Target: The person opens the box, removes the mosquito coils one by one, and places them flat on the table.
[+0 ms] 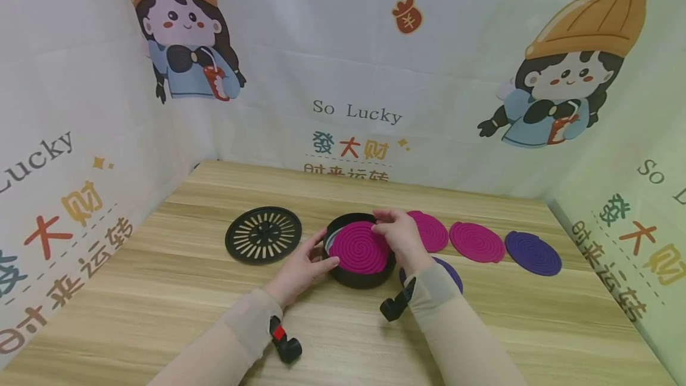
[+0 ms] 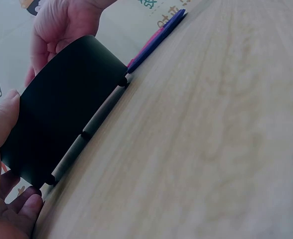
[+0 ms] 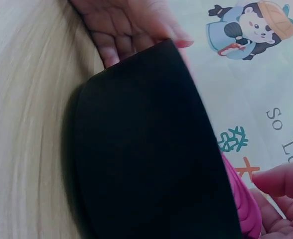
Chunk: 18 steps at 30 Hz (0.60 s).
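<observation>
Magenta and round, a spiral mat (image 1: 358, 247) lies aslant in the mouth of the black pot (image 1: 359, 280), part of it standing above the rim; being round, it has no long axis to line up. The tilt of mat against rim looks like the relation that matters most. The right hand (image 1: 402, 237), at the pot's far right rim, is the nearer one to work it: thumb and fingers appear to pinch the mat's edge, so the mat spreads leftward and toward the person from that hand. The left hand (image 1: 300, 264) grips the pot's left wall, its thumb tip just beside the mat.

Left of the pot, apart from it, a slotted black lid (image 1: 265, 231) rests on the tabletop (image 1: 332, 338). Right of the pot lie a nearer pink mat (image 1: 433, 232), a farther pink mat (image 1: 477, 242) and, beyond both, a purple mat (image 1: 533, 253). Another purple disc (image 1: 452, 273) is close to the pot's right side, partly hidden by the right forearm.
</observation>
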Available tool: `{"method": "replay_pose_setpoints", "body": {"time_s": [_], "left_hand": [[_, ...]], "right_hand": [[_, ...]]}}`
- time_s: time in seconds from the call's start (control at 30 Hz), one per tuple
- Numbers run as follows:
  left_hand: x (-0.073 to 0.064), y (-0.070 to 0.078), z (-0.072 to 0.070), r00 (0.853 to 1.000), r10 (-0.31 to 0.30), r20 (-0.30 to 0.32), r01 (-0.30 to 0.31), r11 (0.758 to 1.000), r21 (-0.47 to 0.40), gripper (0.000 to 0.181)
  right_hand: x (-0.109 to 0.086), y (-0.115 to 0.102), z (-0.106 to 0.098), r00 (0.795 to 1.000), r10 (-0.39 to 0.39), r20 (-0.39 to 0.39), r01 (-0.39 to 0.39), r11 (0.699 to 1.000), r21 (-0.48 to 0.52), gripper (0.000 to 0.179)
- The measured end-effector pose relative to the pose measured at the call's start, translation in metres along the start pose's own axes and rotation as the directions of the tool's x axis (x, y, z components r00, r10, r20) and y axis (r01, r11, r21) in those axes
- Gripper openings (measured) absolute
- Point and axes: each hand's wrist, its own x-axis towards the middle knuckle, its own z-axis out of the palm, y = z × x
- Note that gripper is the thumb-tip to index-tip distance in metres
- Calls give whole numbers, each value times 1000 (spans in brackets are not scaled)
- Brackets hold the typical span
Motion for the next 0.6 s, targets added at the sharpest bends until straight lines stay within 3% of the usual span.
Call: {"method": "replay_pose_setpoints", "body": {"time_s": [0.4,0.6], "left_hand": [[-3,3,0,1000,-2,9,2,1000,-8,78],[-14,23,1,999,-8,39,7,1000,10,78]], "right_hand": [[2,-1,3,1000,-5,25,2,995,96,43],[0,1,2,1000,2,13,-4,994,108,45]]}}
